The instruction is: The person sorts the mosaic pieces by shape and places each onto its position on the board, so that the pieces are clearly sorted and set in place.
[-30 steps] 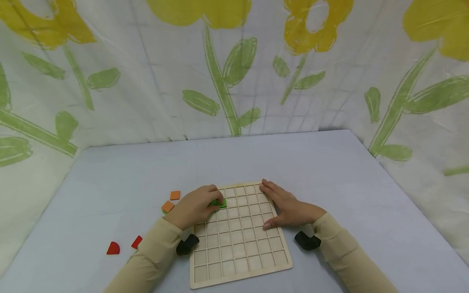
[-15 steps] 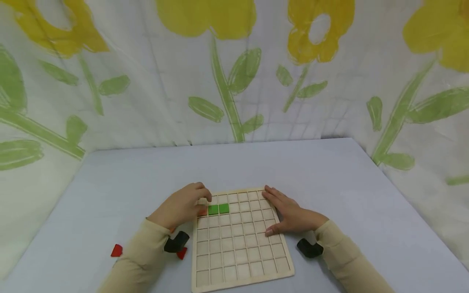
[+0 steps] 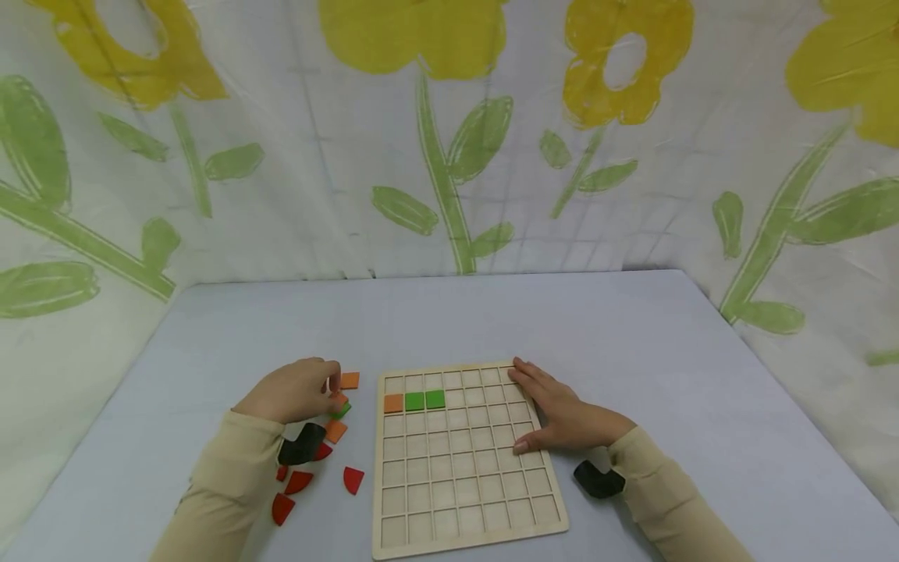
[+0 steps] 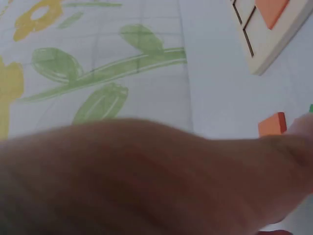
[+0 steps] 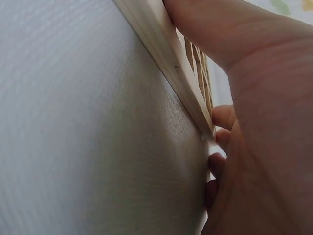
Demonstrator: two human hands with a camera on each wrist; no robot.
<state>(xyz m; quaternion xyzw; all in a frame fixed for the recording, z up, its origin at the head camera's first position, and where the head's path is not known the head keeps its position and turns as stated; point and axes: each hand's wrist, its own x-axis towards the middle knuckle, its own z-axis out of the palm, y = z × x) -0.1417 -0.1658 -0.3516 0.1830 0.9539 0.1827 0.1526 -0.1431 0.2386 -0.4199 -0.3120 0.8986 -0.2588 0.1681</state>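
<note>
So, L hand at loose tiles, R hand on grid board

L hand is L of the board, fingers bent down at an orange tile that overlaps a green tile; can't tell if thumb & finger actually pinch it. L wrist view is mostly blurred hand, w/ a second orange tile just past the fingertips. A third orange tile lies nr the wrist, toward the person.

R hand is spread w/ thumb & fingers well apart, nothing pinched. Fingers rest at the board's far R corner, thumb tip over the cells by its R edge. R wrist view has the thumb against the board's side.

Board lies flat on the pale table, approx. centre, slightly turned. In its 2nd row from the far edge, L to R: orange square in the 1st cell, then two green squares.

Five red pcs lie btwn L sleeve & board, most w/ a rounded side, one partly hidden by the sleeve. Black device under L wrist, another under R. Flower-print sheet behind.
</note>
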